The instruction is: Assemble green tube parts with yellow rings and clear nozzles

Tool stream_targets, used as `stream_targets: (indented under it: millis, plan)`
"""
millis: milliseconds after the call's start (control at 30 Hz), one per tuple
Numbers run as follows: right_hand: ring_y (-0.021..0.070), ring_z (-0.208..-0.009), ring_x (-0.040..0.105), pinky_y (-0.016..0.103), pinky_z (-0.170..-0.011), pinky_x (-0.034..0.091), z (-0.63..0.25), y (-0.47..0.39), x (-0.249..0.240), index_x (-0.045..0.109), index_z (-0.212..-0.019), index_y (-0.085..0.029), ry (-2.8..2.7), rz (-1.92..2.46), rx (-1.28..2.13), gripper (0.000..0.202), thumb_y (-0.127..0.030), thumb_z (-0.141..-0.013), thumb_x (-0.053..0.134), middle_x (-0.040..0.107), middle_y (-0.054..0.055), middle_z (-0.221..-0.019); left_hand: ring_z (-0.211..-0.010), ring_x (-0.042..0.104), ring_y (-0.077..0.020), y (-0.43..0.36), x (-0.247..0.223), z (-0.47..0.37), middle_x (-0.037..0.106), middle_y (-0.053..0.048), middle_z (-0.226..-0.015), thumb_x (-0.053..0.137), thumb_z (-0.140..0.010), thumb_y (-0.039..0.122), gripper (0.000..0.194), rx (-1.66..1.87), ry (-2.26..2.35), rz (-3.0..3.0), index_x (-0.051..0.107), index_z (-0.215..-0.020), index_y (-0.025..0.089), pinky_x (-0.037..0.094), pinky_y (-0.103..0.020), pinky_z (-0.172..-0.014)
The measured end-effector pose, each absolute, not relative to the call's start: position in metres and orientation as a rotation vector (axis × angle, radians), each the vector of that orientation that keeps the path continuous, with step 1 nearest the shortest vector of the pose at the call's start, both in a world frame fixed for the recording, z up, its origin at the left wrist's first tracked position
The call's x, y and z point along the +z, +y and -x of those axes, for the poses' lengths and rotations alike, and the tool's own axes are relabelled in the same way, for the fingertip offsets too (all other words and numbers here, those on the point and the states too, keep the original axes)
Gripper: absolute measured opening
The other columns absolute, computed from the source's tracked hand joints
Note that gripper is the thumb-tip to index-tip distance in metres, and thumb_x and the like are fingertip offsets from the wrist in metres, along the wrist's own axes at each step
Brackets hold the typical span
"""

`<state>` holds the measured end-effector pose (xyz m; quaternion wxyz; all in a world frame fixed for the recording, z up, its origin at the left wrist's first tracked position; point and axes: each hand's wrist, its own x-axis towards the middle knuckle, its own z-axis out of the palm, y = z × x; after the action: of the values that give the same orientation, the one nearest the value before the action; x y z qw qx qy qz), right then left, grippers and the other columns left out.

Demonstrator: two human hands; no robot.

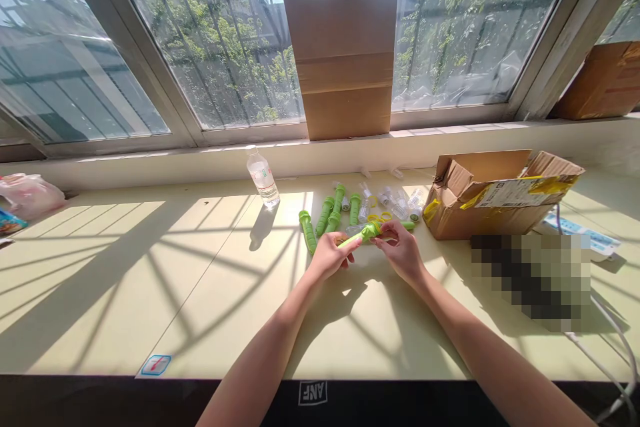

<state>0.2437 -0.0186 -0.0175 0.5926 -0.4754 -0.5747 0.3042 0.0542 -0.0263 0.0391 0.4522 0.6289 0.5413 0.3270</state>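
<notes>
Green tube (pixel 361 235) between both hands (pixel 365 255).

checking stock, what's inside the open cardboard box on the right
Nothing can be made out inside the open brown cardboard box: its raised flaps and front wall hide the interior. Beside it on the pale yellow table lie clear plastic tubes.

On the worktop (pixel 150 280) a bottle (pixel 263 177) stands left of a cluster of tubes (pixel 330 213), an open carton (pixel 495 193) lies to their right, and a cardboard sheet (pixel 344 53) leans against the window behind.
</notes>
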Motion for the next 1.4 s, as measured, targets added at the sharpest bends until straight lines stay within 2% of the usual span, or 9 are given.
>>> stream_targets:
  millis: [333,533,700,867,1000,1133,1233,1400]
  plan:
    - [0.0232,-0.076,0.072,0.034,-0.06,0.06,-0.245,-0.019,-0.017,0.055,-0.088,-0.024,-1.385,1.11,0.703,0.024,-0.033,-0.072,0.071,0.07,0.004,-0.088,-0.042,0.052,-0.0124,-0.025,0.038,-0.053,0.065,-0.004,-0.059,0.068,-0.081,0.058,0.041,0.787,1.243,-1.495,0.065,-0.073,0.017,0.044,-0.028,-0.047]
    - [0.0235,-0.071,0.073,0.036,-0.062,0.06,-0.245,-0.019,-0.017,0.056,-0.086,-0.024,-1.393,1.127,0.62,0.023,-0.035,-0.073,0.07,0.072,0.004,-0.085,-0.043,0.055,-0.0129,-0.026,0.035,-0.054,0.067,-0.002,-0.063,0.061,-0.085,0.06,0.042,0.769,1.339,-1.641,0.066,-0.083,0.018,0.042,-0.026,-0.046]
    - [0.0244,-0.067,0.073,0.039,-0.061,0.061,-0.243,-0.019,-0.015,0.055,-0.083,-0.024,-1.344,1.101,0.538,0.028,-0.043,-0.073,0.074,0.075,0.007,-0.084,-0.056,0.059,-0.0155,-0.025,0.026,-0.054,0.06,0.002,-0.061,0.06,-0.089,0.049,0.031,0.892,1.453,-2.067,0.07,-0.09,0.02,0.043,-0.026,-0.057]
    - [0.0227,-0.066,0.073,0.038,-0.061,0.062,-0.239,-0.019,-0.016,0.057,-0.084,-0.023,-1.327,1.072,0.475,0.026,-0.04,-0.074,0.075,0.078,0.01,-0.092,-0.063,0.066,-0.0173,-0.018,0.016,-0.049,0.068,-0.001,-0.07,0.065,-0.09,0.048,0.029,0.995,1.51,-2.359,0.071,-0.1,0.021,0.046,-0.025,-0.062]
    - [0.0217,-0.066,0.074,0.038,-0.062,0.062,-0.238,-0.02,-0.018,0.058,-0.085,-0.022,-1.326,1.065,0.465,0.024,-0.038,-0.076,0.073,0.078,0.012,-0.101,-0.07,0.071,-0.0196,-0.012,0.01,-0.046,0.074,-0.003,-0.079,0.076,-0.081,0.045,0.032,1.004,1.506,-2.408,0.071,-0.102,0.022,0.051,-0.026,-0.065]
    - [0.022,-0.069,0.074,0.038,-0.063,0.063,-0.238,-0.021,-0.017,0.057,-0.086,-0.022,-1.331,1.091,0.489,0.024,-0.038,-0.076,0.072,0.077,0.012,-0.102,-0.078,0.073,-0.0236,-0.013,0.01,-0.046,0.076,-0.006,-0.085,0.076,-0.081,0.039,0.028,0.958,1.535,-2.369,0.072,-0.103,0.021,0.053,-0.03,-0.07]
    - [0.0229,-0.072,0.074,0.039,-0.065,0.063,-0.238,-0.022,-0.016,0.056,-0.086,-0.023,-1.338,1.109,0.505,0.024,-0.037,-0.076,0.072,0.077,0.012,-0.104,-0.078,0.072,-0.0235,-0.015,0.014,-0.047,0.076,-0.007,-0.089,0.073,-0.084,0.041,0.026,0.934,1.527,-2.324,0.073,-0.102,0.021,0.052,-0.031,-0.072]
    - [0.0233,-0.072,0.074,0.038,-0.063,0.062,-0.238,-0.022,-0.018,0.056,-0.089,-0.023,-1.353,1.121,0.517,0.022,-0.033,-0.074,0.069,0.076,0.009,-0.097,-0.069,0.066,-0.0196,-0.02,0.021,-0.049,0.074,-0.005,-0.079,0.069,-0.087,0.043,0.026,0.869,1.543,-2.264,0.073,-0.099,0.021,0.047,-0.029,-0.069]
